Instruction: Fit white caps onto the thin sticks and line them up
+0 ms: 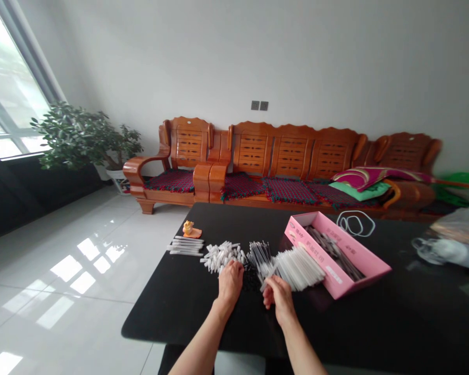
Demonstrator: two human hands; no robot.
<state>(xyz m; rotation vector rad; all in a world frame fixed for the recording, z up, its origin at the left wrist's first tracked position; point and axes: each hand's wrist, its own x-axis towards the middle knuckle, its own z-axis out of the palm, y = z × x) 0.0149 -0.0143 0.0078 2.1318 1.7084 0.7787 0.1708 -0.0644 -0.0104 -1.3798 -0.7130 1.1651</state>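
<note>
My right hand (279, 297) is closed on a translucent pen barrel (270, 274), which tilts up from the fingertips. Beside that hand lies a row of whitish pen barrels (300, 268). My left hand (230, 284) is closed, its fingertips over small black pieces (251, 281); anything in its pinch is hidden. Just beyond it spreads a pile of short white pieces like pen caps (220, 256). Thin dark refill-like sticks (258, 254) lie between the caps and the barrels. Several white pen-like sticks (186, 246) are lined up at the left.
A pink box (359, 278) with dark sticks inside stands right of the barrels. A small yellow figure (188, 227) sits at the black table's (355, 328) far left. A white cable loop (357, 224) and a plastic bag (458, 229) lie to the right. Wooden sofas (253, 148) stand behind.
</note>
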